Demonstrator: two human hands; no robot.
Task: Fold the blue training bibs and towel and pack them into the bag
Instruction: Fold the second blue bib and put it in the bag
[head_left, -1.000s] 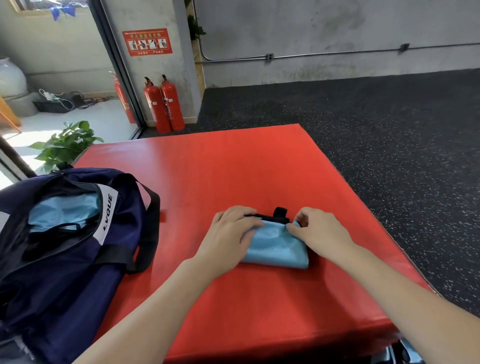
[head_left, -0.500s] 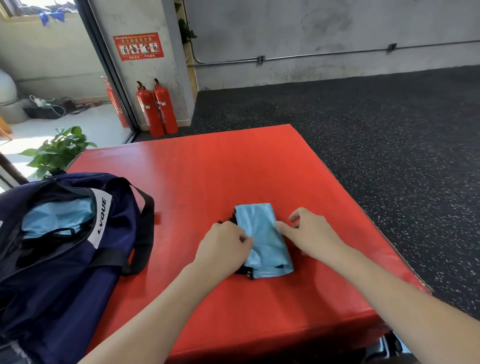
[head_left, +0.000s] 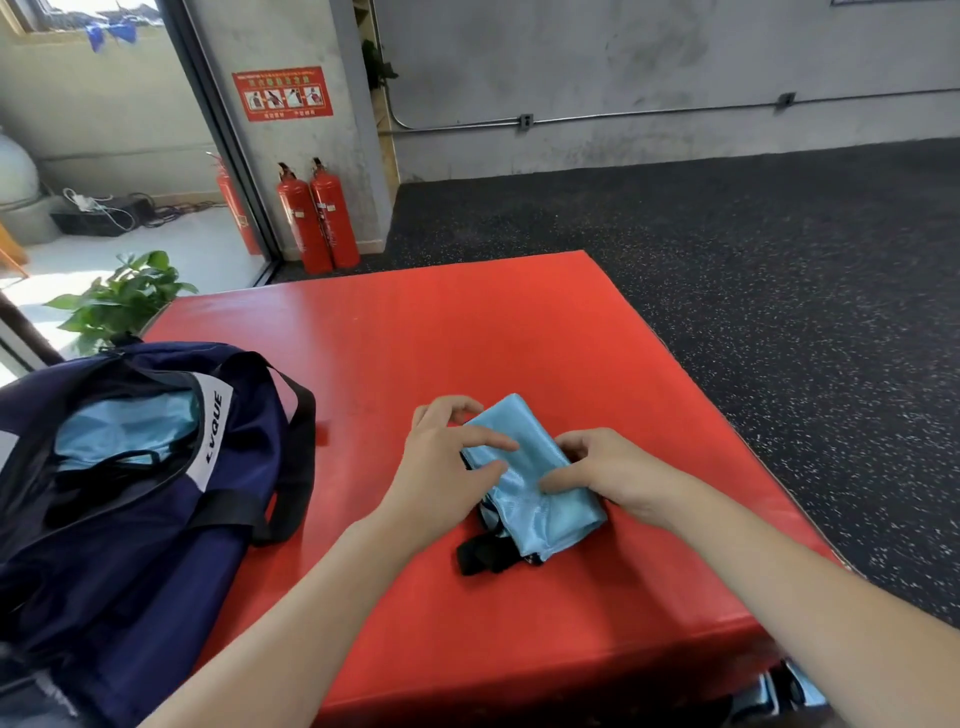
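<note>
Both hands, left hand (head_left: 441, 467) and right hand (head_left: 605, 470), pinch the folded shiny light-blue bib (head_left: 535, 483) mid-way across the red padded mat (head_left: 467, 332), well clear of its edges and the open navy bag (head_left: 130, 467).

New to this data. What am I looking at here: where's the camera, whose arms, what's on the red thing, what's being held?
There is no robot here. A person wears one wide-angle camera on the head, looking forward and down, so the two bare arms coming in from the bottom are their own.

The red padded mat is the work surface, set on a dark speckled floor. On it lies a light blue shiny folded bib with a black strap sticking out at its near end. The left hand rests on the bib's left side with fingers curled over the fabric, and the right hand grips its right side.

At the left sits an open navy blue fabric bag, with more light blue cloth already inside. Red fire extinguishers stand by the wall behind.
</note>
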